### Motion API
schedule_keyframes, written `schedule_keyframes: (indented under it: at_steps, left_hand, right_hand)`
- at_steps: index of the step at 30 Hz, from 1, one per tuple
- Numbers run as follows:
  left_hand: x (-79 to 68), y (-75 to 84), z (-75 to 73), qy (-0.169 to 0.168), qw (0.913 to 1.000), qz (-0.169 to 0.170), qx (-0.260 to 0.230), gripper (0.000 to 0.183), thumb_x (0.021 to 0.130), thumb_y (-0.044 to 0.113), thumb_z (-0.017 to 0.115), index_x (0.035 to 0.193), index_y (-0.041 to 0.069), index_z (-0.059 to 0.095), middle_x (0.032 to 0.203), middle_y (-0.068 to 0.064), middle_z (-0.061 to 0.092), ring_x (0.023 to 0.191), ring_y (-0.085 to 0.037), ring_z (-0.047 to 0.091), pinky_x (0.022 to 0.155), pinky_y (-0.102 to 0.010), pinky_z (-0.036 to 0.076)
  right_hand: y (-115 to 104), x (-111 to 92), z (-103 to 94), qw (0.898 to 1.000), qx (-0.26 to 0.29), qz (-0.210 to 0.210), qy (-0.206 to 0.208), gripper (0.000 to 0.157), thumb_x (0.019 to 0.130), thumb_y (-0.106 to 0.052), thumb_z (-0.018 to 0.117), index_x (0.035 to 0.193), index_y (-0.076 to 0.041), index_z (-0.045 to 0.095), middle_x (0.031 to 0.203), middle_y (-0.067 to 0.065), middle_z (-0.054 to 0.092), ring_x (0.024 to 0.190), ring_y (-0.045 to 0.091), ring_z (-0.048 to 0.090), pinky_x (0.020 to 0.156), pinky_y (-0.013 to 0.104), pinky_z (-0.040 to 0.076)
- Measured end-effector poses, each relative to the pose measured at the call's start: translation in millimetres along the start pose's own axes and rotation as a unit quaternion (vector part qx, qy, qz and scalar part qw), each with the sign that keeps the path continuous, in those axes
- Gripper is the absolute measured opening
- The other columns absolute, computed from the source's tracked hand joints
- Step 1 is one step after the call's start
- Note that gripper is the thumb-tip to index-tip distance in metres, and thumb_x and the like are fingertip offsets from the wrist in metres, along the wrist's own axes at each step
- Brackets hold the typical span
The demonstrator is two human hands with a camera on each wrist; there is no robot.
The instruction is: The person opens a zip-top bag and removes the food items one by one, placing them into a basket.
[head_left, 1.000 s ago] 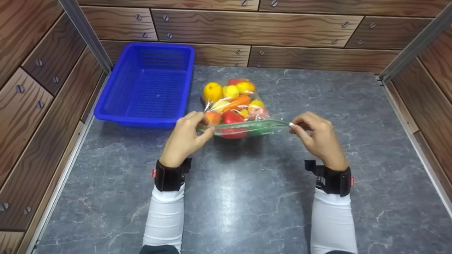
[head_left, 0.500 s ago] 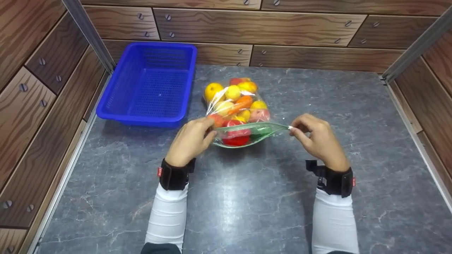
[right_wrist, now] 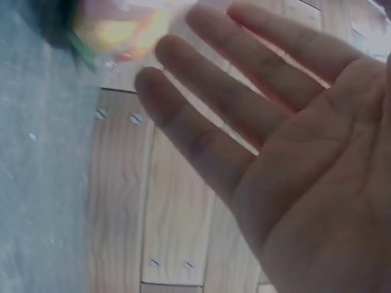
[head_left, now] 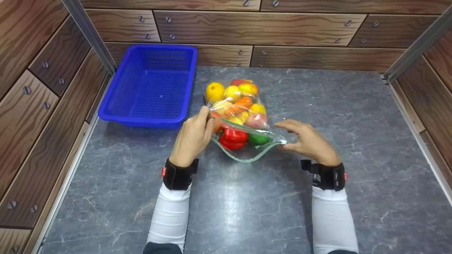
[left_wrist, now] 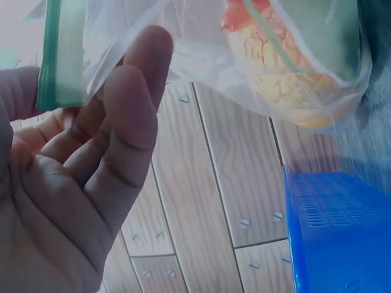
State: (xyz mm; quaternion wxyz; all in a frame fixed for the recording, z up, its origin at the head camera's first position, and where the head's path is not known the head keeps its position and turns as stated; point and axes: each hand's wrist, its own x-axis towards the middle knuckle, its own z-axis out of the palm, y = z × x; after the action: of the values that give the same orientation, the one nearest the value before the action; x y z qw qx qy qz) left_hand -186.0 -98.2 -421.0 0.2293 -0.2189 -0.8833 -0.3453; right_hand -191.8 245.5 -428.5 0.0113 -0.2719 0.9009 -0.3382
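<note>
A clear zip bag [head_left: 246,161] with a green-edged mouth lies on the table, its mouth spread toward me. Inside are a red bell pepper [head_left: 233,138], a dark green piece [head_left: 259,139], a long orange piece [head_left: 241,105] and several yellow and reddish fruits. My left hand [head_left: 192,137] pinches the left end of the mouth; the left wrist view has the green strip [left_wrist: 61,73] by its thumb and fingers. At the opposite corner, beside the white slider [head_left: 283,142], is my right hand [head_left: 310,141]. Its fingers [right_wrist: 201,140] are extended and spread in the right wrist view.
A blue perforated basket [head_left: 148,122] stands left of the bag, close to my left hand. Wood-patterned walls [head_left: 261,30] enclose the grey marbled table [head_left: 243,218] at the back and sides.
The bag's mouth has widened, and its near edge has dropped toward me. My right hand has moved left and slightly nearer, and its fingers have come off the slider corner and straightened.
</note>
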Motion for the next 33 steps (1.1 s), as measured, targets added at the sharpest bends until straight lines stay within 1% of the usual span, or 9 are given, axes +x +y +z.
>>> schedule_keyframes:
  at_steps: [5, 8, 13, 19, 23, 26, 29, 31, 33]
  left_hand:
    - [0.5, 0.2, 1.9, 0.02, 0.9998, -0.004, -0.004, 0.014, 0.105, 0.008, 0.054, 0.095, 0.002, 0.046, 0.069, -0.002, 0.042, 0.058, -0.021, 0.049, 0.05, -0.031, 0.038]
    - [1.2, 0.0, 2.4, 0.03, 0.9995, -0.01, -0.007, 0.013, 0.105, 0.008, 0.054, 0.096, 0.002, 0.047, 0.069, -0.004, 0.045, 0.059, -0.022, 0.052, 0.05, -0.032, 0.04]
    - [2.7, -1.2, 3.3, 0.044, 0.9983, -0.021, -0.033, 0.011, 0.105, 0.008, 0.054, 0.097, 0.001, 0.05, 0.072, -0.008, 0.054, 0.061, -0.024, 0.056, 0.054, -0.034, 0.046]
    - [3.9, -4.2, 3.6, 0.057, 0.9953, -0.034, -0.071, 0.01, 0.104, 0.009, 0.057, 0.099, 0.001, 0.054, 0.077, -0.01, 0.062, 0.065, -0.022, 0.06, 0.058, -0.034, 0.05]
    - [4.5, -5.8, 0.8, 0.054, 0.9905, -0.039, -0.121, 0.014, 0.104, 0.012, 0.06, 0.103, -0.001, 0.055, 0.081, -0.011, 0.065, 0.068, -0.02, 0.062, 0.061, -0.031, 0.052]
    - [4.2, -6.1, -2.1, 0.034, 0.9822, -0.042, -0.18, 0.03, 0.097, 0.017, 0.073, 0.112, -0.003, 0.055, 0.087, -0.012, 0.066, 0.075, -0.019, 0.064, 0.065, -0.03, 0.055]
    - [3.6, -5.5, -5.0, -0.003, 0.9737, -0.037, -0.225, 0.067, 0.08, 0.019, 0.09, 0.13, -0.005, 0.052, 0.101, -0.017, 0.067, 0.088, -0.021, 0.065, 0.074, -0.032, 0.058]
    - [3.8, -4.8, -6.1, -0.03, 0.9722, -0.028, -0.231, 0.092, 0.068, 0.016, 0.097, 0.142, -0.006, 0.047, 0.114, -0.019, 0.066, 0.1, -0.023, 0.064, 0.083, -0.034, 0.059]
    - [4.0, -4.7, -6.4, -0.06, 0.9752, -0.019, -0.212, 0.11, 0.061, 0.014, 0.099, 0.151, -0.005, 0.04, 0.122, -0.019, 0.064, 0.109, -0.025, 0.062, 0.093, -0.035, 0.056]
  right_hand:
    - [3.2, 9.7, 11.5, 1.0, 0.005, -0.026, -0.004, 0.062, 0.078, 0.006, 0.083, 0.137, -0.004, 0.065, 0.139, 0.018, 0.064, 0.13, 0.041, 0.059, 0.108, 0.054, 0.048]
    - [4.1, 13.0, 16.1, 0.999, 0.019, -0.042, 0.011, 0.057, 0.081, 0.006, 0.081, 0.134, -0.007, 0.069, 0.136, 0.013, 0.067, 0.128, 0.038, 0.062, 0.106, 0.051, 0.05]
    - [7.6, 17.3, 22.7, 0.997, 0.038, -0.057, 0.043, 0.041, 0.087, -0.002, 0.079, 0.126, -0.01, 0.075, 0.127, 0.008, 0.072, 0.12, 0.034, 0.067, 0.104, 0.047, 0.052]
    - [11.7, 21.5, 30.6, 0.991, 0.075, -0.062, 0.087, 0.03, 0.087, 0.003, 0.077, 0.115, -0.005, 0.079, 0.12, 0.01, 0.075, 0.114, 0.031, 0.071, 0.101, 0.024, 0.052]
    - [8.5, 23.9, 34.2, 0.98, 0.117, -0.067, 0.149, 0.02, 0.088, 0.006, 0.074, 0.107, 0.002, 0.079, 0.11, 0.017, 0.077, 0.099, 0.019, 0.074, 0.086, 0.015, 0.055]
    - [2.0, 26.0, 35.6, 0.965, 0.143, -0.069, 0.208, 0.014, 0.089, 0.008, 0.072, 0.102, 0.006, 0.078, 0.096, 0.019, 0.077, 0.082, 0.007, 0.07, 0.072, 0.013, 0.054]
    - [-5.6, 29.2, 37.2, 0.946, 0.165, -0.072, 0.271, 0.011, 0.089, 0.011, 0.071, 0.098, 0.008, 0.077, 0.087, 0.021, 0.076, 0.075, 0.001, 0.066, 0.068, 0.013, 0.054]
    - [-9.4, 30.7, 37.9, 0.934, 0.179, -0.069, 0.301, 0.009, 0.089, 0.012, 0.071, 0.097, 0.01, 0.076, 0.085, 0.021, 0.075, 0.074, -0.001, 0.066, 0.068, 0.014, 0.055]
    - [-12.1, 31.2, 38.2, 0.926, 0.204, -0.06, 0.311, 0.009, 0.089, 0.012, 0.07, 0.097, 0.013, 0.075, 0.085, 0.019, 0.075, 0.074, 0.001, 0.069, 0.069, 0.016, 0.057]
